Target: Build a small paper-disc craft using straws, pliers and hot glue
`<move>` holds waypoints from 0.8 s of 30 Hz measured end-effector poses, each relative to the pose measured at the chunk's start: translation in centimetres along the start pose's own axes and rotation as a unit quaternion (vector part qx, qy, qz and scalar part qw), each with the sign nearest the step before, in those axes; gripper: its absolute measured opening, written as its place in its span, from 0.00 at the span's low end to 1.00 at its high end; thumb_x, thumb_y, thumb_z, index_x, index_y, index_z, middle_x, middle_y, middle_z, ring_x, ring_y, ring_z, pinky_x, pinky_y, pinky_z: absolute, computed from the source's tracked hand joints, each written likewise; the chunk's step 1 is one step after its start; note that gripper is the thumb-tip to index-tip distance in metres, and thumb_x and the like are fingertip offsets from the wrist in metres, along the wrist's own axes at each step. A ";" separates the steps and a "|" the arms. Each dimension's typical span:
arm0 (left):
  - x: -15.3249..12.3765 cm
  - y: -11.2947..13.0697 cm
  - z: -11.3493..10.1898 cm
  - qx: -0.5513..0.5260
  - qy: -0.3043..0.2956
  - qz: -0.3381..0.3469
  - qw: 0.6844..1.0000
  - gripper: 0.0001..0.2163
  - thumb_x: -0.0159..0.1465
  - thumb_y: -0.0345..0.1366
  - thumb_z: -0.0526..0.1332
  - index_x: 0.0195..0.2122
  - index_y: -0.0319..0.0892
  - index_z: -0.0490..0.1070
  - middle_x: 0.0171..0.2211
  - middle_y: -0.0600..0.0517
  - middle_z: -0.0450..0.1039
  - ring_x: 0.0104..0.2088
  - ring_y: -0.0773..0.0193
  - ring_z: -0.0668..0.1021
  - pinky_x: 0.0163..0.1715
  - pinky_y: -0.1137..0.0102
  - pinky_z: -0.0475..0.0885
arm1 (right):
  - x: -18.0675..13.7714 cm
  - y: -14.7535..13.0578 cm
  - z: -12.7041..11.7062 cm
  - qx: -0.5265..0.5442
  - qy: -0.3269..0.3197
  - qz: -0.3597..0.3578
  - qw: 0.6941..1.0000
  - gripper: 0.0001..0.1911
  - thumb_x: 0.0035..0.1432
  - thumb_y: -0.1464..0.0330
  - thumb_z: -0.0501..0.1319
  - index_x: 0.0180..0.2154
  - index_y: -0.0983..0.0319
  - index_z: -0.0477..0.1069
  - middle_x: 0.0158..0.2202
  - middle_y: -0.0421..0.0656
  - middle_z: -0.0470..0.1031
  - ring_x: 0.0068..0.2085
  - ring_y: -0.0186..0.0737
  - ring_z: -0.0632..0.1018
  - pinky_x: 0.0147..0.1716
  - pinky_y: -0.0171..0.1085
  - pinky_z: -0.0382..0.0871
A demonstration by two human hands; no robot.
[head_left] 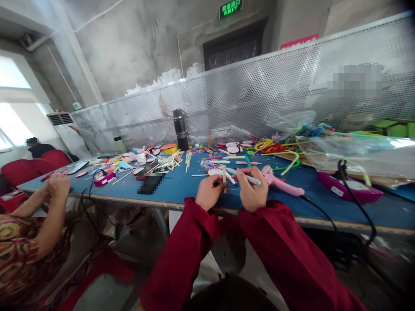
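My left hand (208, 190) pinches a flat wooden craft stick (224, 173) upright near the table's front edge. In my right hand (253, 190) is a white marker (252, 178), gripped like a pen and pointing left toward the stick. Whether its tip touches the stick is too small to tell. Just behind the hands lies a white disc (215, 172) with a dark rim. To the right of my right hand rests a pink glue gun (285, 185), its cable running off the table edge.
A purple power box (350, 188) with a black cable sits at right, before clear plastic bags (363, 151). A black thermos (180, 129) stands at the back, near bundled sticks (170, 162). Another person's clasped hands (59, 183) rest at the left end. A perforated metal screen (240, 95) borders the table.
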State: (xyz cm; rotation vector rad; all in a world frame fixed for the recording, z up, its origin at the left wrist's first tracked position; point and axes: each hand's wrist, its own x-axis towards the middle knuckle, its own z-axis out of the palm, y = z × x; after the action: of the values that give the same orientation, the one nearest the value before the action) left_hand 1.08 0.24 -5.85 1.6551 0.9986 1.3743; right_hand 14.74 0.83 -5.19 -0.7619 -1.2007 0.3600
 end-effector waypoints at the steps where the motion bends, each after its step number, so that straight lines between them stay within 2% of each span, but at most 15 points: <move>1: 0.0 -0.1 0.0 0.000 0.001 0.000 1.000 0.08 0.58 0.34 0.63 0.38 0.39 0.76 0.27 0.52 0.75 0.27 0.67 0.75 0.29 0.73 0.70 | 0.0 0.0 0.0 -0.001 -0.002 0.005 1.000 0.07 0.59 0.65 0.61 0.29 0.59 0.71 0.26 0.38 0.75 0.28 0.39 0.75 0.30 0.40 0.68; 24: -0.1 0.1 0.0 -0.002 -0.009 0.006 1.000 0.07 0.59 0.33 0.62 0.38 0.39 0.76 0.28 0.51 0.76 0.27 0.66 0.75 0.30 0.73 0.70 | 0.1 -0.2 -0.1 0.017 -0.014 0.019 1.000 0.08 0.59 0.63 0.62 0.30 0.59 0.71 0.25 0.38 0.75 0.28 0.40 0.76 0.31 0.41 0.69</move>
State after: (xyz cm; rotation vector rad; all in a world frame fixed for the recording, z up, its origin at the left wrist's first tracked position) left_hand 1.08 0.15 -5.84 1.6700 0.9782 1.3661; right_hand 14.86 0.70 -5.04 -0.7535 -1.2057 0.4223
